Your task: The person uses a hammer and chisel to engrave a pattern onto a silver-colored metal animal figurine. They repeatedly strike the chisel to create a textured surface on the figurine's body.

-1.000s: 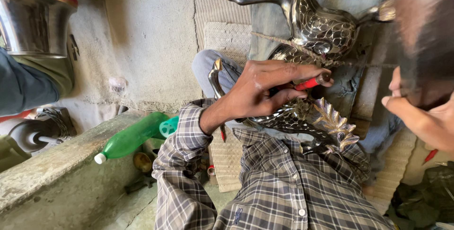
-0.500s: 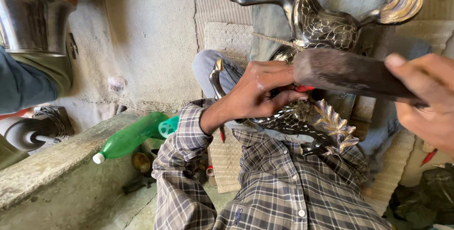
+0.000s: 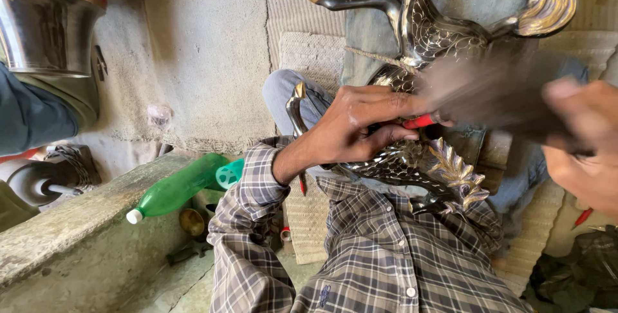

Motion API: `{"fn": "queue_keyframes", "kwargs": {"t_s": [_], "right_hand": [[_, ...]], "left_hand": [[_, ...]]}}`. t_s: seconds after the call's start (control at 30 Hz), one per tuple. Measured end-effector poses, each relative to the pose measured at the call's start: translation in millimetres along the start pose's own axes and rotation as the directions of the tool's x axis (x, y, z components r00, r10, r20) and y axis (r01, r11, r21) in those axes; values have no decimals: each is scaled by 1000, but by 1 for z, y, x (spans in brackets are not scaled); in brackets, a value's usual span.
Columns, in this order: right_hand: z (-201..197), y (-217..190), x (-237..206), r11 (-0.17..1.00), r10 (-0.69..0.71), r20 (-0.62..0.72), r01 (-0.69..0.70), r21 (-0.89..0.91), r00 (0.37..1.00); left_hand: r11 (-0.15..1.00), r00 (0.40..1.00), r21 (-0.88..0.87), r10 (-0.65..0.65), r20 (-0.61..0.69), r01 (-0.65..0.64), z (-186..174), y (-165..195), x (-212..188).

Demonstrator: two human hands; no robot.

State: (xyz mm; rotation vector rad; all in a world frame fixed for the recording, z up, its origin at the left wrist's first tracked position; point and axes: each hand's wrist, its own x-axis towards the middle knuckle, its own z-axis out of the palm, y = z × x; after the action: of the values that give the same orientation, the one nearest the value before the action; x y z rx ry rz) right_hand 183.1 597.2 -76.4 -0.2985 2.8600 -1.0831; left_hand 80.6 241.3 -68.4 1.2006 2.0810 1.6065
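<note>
My left hand [image 3: 360, 126] rests on a shiny embossed metal piece [image 3: 444, 174] that lies across my lap. It pinches a thin red-handled tool [image 3: 420, 121] against the metal. My right hand [image 3: 582, 149], blurred by motion at the right edge, grips a dark wooden mallet [image 3: 489, 94]. The mallet's head is just right of the red tool's end. A larger silver and gold animal figure [image 3: 418, 17] stands beyond the piece at the top.
A green plastic bottle [image 3: 177, 187] lies by a concrete ledge [image 3: 64, 229] at the left. A polished metal vessel [image 3: 45, 29] stands at the top left. Woven mats [image 3: 309, 55] cover the floor under my legs.
The mallet in my right hand swung from the upper right down across toward the red tool. My left hand stayed on the metal piece.
</note>
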Motion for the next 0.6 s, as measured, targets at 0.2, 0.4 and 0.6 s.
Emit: {"fn": "queue_keyframes", "kwargs": {"t_s": [0.2,0.4,0.6], "right_hand": [[3,43,-8,979,153,369,-191,69,917],[8,36,-12,995,-23,168,39,-92,985],[9,29,-3,983,-14,83,29,-182,996]], "left_hand": [[998,998,7,59,-10,-59,2,-3,-1],[995,995,-12,96,-20,-96,0,-10,-1],[914,980,-399,-142,-141,75,-12,-6,-6]]}}
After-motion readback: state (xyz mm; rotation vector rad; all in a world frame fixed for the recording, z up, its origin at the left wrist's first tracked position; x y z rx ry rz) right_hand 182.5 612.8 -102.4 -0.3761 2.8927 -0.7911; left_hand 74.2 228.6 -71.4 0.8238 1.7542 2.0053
